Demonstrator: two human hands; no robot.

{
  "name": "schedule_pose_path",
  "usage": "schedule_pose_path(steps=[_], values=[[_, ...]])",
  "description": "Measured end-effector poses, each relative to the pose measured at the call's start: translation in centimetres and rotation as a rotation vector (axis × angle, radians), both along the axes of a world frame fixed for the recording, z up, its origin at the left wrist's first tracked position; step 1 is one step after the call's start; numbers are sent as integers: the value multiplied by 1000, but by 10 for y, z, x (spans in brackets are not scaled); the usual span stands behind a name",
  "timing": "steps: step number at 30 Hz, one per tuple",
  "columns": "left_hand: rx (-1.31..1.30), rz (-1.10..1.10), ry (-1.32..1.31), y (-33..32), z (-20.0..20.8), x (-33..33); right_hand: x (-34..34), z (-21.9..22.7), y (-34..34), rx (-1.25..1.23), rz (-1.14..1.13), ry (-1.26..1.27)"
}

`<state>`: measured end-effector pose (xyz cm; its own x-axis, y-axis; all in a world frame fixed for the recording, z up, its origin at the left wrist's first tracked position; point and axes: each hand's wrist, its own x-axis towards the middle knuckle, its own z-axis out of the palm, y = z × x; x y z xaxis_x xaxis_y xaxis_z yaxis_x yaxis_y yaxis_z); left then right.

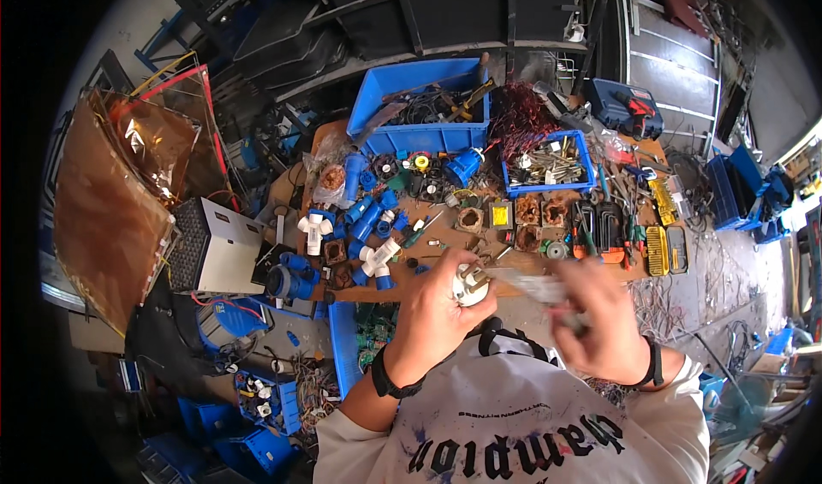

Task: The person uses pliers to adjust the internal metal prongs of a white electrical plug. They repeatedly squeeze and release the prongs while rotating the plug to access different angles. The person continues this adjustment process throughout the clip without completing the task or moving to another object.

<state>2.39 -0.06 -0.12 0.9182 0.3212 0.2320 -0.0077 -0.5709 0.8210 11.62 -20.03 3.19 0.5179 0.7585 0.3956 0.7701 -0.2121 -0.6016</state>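
My left hand (428, 313) is closed around a white electrical plug (467, 294) with a rounded body, held up in front of my chest. Metal pins seem to stick out of its upper side. To its right, my right hand (604, 317) is closed too and smeared by motion. From its fingers a flat-bladed tool (535, 287) points left toward the plug. Its blade looks pale and thin, but the blur hides its exact kind and most of its handle. Both hands are raised over the near edge of the wooden table (411, 292).
White pipe fittings (377, 261) and blue ones (366, 220) crowd the table's left. Behind stand a large blue crate (419, 140) of tools and a smaller blue tray (548, 188) of metal parts. Hex keys (610, 220) and a yellow bit case (657, 249) lie right.
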Motion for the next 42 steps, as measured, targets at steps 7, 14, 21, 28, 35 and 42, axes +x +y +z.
schedule_pose_path(steps=[7,14,21,28,35,42], values=[[0,-30,-33,2,-5,-1,-3,-6,-3,83,4,107],[-14,-41,-31,1,-1,0,-2,-7,-2,187,-23,109],[-6,-64,-12,2,-1,-1,-4,-12,-6,189,19,158],[40,-63,-18,-1,-1,0,-1,-10,3,99,25,120],[-30,-89,23,-2,-8,-2,-7,-11,3,94,37,126],[32,-103,18,-3,-10,3,-4,-13,7,-5,31,60]])
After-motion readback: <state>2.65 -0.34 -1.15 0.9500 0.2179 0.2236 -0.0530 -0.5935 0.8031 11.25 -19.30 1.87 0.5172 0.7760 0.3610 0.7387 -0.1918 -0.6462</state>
